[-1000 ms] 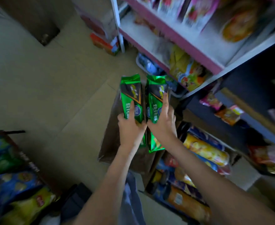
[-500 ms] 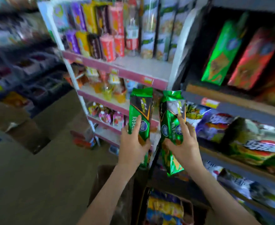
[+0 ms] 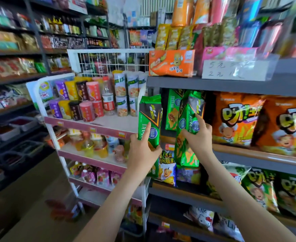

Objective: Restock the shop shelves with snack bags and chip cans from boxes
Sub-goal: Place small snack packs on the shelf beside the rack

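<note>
My left hand point(image 3: 142, 151) grips a tall green-and-black snack bag point(image 3: 149, 116), held upright in front of the grey shelf unit's left edge. My right hand point(image 3: 198, 137) grips a second green snack bag point(image 3: 189, 123), tilted slightly, its top reaching into the grey shelf point(image 3: 231, 151) bay. Behind the two bags a matching green bag point(image 3: 172, 110) stands on that shelf. Large orange snack bags point(image 3: 238, 119) fill the shelf to the right.
A white-and-pink rack point(image 3: 94, 126) at left carries cans and cups point(image 3: 84, 102). An orange box point(image 3: 171, 62) and a handwritten price sign point(image 3: 236, 69) sit on the grey unit's upper shelf. Green and blue bags fill its lower shelves. Dark shelving lines the far left aisle.
Both hands have lifted the two green bags from above the floor box up to shelf height. The view has swung from the floor to the shelves.
</note>
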Demonstrator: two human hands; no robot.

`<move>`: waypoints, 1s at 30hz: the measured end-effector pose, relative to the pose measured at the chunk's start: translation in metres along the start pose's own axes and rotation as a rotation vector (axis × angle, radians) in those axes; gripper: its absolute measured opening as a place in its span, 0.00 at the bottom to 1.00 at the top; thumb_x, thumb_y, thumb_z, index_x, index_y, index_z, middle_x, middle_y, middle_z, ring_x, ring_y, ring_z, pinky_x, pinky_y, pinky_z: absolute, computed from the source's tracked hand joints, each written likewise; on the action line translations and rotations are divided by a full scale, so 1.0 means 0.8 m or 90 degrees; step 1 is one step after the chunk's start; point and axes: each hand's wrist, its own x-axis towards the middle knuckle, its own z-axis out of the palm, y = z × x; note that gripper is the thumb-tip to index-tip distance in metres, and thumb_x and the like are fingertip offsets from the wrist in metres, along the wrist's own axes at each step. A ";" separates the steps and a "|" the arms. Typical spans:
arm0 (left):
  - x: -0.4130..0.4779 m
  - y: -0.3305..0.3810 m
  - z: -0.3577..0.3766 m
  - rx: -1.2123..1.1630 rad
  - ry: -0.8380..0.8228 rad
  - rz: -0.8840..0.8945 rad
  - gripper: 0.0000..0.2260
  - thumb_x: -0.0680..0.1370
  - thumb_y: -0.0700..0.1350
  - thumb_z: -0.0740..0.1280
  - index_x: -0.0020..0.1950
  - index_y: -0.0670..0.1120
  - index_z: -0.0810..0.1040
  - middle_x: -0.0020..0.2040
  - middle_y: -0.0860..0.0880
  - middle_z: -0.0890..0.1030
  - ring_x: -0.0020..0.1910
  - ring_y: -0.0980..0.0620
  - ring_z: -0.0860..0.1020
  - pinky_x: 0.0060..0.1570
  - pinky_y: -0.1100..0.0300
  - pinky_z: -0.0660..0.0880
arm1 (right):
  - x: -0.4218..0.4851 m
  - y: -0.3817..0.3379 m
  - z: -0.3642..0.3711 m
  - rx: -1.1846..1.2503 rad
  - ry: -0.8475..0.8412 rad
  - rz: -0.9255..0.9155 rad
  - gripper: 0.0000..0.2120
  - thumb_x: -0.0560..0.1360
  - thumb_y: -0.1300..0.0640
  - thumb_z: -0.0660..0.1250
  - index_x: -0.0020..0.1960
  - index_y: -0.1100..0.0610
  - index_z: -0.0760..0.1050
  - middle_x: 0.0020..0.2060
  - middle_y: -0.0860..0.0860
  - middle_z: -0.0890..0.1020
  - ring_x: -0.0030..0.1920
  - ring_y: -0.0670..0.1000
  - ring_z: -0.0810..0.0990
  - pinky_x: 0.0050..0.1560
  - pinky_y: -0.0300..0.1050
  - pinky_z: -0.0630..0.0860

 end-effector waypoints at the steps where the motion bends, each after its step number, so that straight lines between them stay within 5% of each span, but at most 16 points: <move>1: 0.002 0.008 0.004 0.002 0.003 -0.005 0.38 0.77 0.58 0.67 0.78 0.66 0.44 0.69 0.44 0.62 0.40 0.58 0.66 0.45 0.62 0.65 | 0.009 -0.001 0.002 0.012 0.023 -0.002 0.34 0.73 0.58 0.71 0.75 0.49 0.61 0.66 0.56 0.63 0.61 0.54 0.69 0.55 0.39 0.65; 7: 0.015 0.028 0.026 -0.069 0.028 -0.006 0.38 0.76 0.54 0.69 0.78 0.64 0.48 0.66 0.43 0.65 0.40 0.54 0.73 0.46 0.61 0.70 | 0.057 0.014 0.018 0.049 0.073 0.025 0.35 0.73 0.58 0.71 0.75 0.50 0.59 0.65 0.59 0.62 0.63 0.60 0.69 0.52 0.43 0.68; 12: 0.025 0.030 0.026 -0.069 0.045 -0.006 0.38 0.76 0.54 0.69 0.78 0.62 0.48 0.63 0.45 0.65 0.43 0.52 0.73 0.46 0.61 0.70 | 0.104 0.011 0.019 0.002 0.031 0.099 0.33 0.74 0.52 0.71 0.76 0.50 0.61 0.68 0.60 0.62 0.69 0.61 0.65 0.61 0.48 0.69; 23: 0.053 0.035 0.033 -0.115 0.090 -0.043 0.38 0.75 0.54 0.70 0.78 0.63 0.50 0.54 0.48 0.63 0.46 0.47 0.74 0.46 0.56 0.72 | 0.154 -0.010 0.020 -0.040 0.082 0.146 0.33 0.71 0.54 0.73 0.72 0.56 0.64 0.67 0.62 0.63 0.69 0.63 0.63 0.63 0.52 0.69; 30: 0.053 0.036 0.036 -0.082 0.052 -0.033 0.38 0.74 0.58 0.69 0.78 0.64 0.49 0.54 0.48 0.65 0.47 0.45 0.75 0.47 0.52 0.77 | 0.156 -0.005 0.000 -0.052 0.009 0.141 0.36 0.72 0.53 0.73 0.75 0.52 0.61 0.69 0.60 0.61 0.69 0.62 0.63 0.65 0.53 0.69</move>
